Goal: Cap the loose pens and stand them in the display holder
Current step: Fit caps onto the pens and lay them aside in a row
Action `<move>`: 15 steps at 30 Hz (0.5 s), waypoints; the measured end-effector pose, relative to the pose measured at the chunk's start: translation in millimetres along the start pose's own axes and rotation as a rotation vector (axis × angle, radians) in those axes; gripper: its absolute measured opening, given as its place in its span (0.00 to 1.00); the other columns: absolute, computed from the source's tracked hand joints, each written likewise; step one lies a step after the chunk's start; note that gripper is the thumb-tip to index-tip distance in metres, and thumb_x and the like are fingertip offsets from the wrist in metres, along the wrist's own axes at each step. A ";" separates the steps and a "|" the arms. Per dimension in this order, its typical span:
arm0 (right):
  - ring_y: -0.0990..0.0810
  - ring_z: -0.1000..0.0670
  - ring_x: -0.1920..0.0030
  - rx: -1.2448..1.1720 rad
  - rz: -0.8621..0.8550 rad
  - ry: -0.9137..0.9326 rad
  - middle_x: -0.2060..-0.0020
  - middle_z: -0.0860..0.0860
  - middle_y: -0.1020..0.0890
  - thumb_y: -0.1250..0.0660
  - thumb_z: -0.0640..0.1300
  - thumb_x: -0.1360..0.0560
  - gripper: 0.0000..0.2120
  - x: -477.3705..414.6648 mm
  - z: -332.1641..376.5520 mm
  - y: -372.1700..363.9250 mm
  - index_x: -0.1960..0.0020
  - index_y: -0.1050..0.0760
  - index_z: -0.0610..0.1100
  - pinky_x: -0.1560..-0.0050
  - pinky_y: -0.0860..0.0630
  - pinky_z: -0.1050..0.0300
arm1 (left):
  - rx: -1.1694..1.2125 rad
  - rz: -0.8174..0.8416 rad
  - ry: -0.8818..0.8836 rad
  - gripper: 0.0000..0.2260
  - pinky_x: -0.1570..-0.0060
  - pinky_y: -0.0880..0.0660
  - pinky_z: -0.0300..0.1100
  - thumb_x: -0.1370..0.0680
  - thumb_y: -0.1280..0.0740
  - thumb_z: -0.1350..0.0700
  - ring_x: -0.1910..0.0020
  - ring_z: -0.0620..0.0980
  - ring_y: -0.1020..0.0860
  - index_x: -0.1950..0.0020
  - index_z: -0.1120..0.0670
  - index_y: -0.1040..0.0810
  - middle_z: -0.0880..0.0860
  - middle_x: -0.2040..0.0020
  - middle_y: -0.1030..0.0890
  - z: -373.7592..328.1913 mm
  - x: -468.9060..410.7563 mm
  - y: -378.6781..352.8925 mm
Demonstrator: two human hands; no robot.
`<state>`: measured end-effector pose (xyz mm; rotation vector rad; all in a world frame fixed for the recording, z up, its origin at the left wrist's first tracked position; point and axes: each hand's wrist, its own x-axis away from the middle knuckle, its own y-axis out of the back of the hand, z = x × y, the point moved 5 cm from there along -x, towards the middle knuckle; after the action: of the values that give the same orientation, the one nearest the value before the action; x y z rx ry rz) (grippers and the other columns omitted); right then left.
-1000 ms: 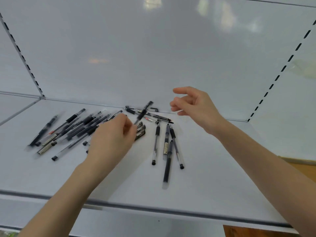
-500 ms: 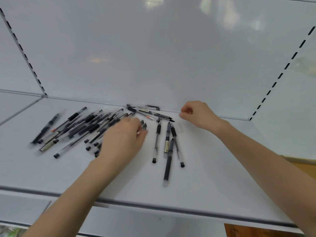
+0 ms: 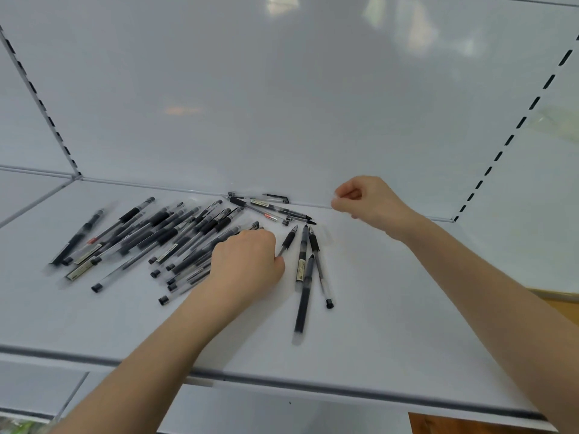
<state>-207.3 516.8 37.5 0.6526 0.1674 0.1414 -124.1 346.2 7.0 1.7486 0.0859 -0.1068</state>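
Note:
Several black gel pens lie on the white shelf (image 3: 391, 324): a big heap (image 3: 163, 233) at left, a few (image 3: 272, 209) against the back wall, three (image 3: 305, 270) in the middle. My left hand (image 3: 247, 261) rests at the heap's right edge, palm down. Its thumb and fingers are closed on the barrel of an uncapped pen (image 3: 287, 241) whose tip points away from me. Near the back edge, right of the pens, my right hand (image 3: 366, 200) has its fingertips pinched together; nothing shows clearly between them. No display holder is in view.
A white back panel rises right behind the shelf, with slotted uprights at left (image 3: 40, 104) and right (image 3: 513, 133). A dark strip (image 3: 282, 382) lines the shelf's front edge. A wooden surface (image 3: 560, 308) shows beyond the shelf at the right.
My left hand put down the pen it held up, dropped onto the heap and closed on another pen. My right hand went from open in the air to pinched at the shelf's back edge.

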 end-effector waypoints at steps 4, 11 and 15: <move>0.22 0.55 0.62 -0.135 0.054 0.002 0.62 0.50 0.21 0.35 0.41 0.25 0.04 8.2 5.6 4.8 0.52 0.28 0.43 0.62 0.25 0.65 | -0.041 0.008 -0.002 0.09 0.62 0.35 0.41 0.24 0.42 0.55 0.53 0.56 0.25 0.52 0.57 0.25 0.53 0.54 0.23 0.1 1.1 1.4; 0.20 0.56 0.63 -0.178 0.110 0.064 0.61 0.50 0.19 0.35 0.40 0.25 0.03 18.3 6.9 2.2 0.54 0.29 0.47 0.63 0.24 0.67 | 0.279 -0.114 0.027 0.05 0.61 0.31 0.44 0.25 0.39 0.56 0.56 0.56 0.24 0.55 0.58 0.27 0.55 0.58 0.21 19.4 10.0 13.5; 0.21 0.58 0.65 -0.186 0.111 0.071 0.62 0.50 0.20 0.35 0.40 0.25 0.05 17.8 7.5 -0.5 0.55 0.29 0.48 0.63 0.24 0.67 | 0.406 -0.170 0.006 0.05 0.60 0.29 0.46 0.25 0.37 0.57 0.60 0.55 0.24 0.57 0.58 0.29 0.53 0.63 0.22 28.1 16.6 20.5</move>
<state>-188.4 515.1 41.0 0.4716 0.1842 0.2840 -105.9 314.9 20.0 2.1449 0.2305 -0.2570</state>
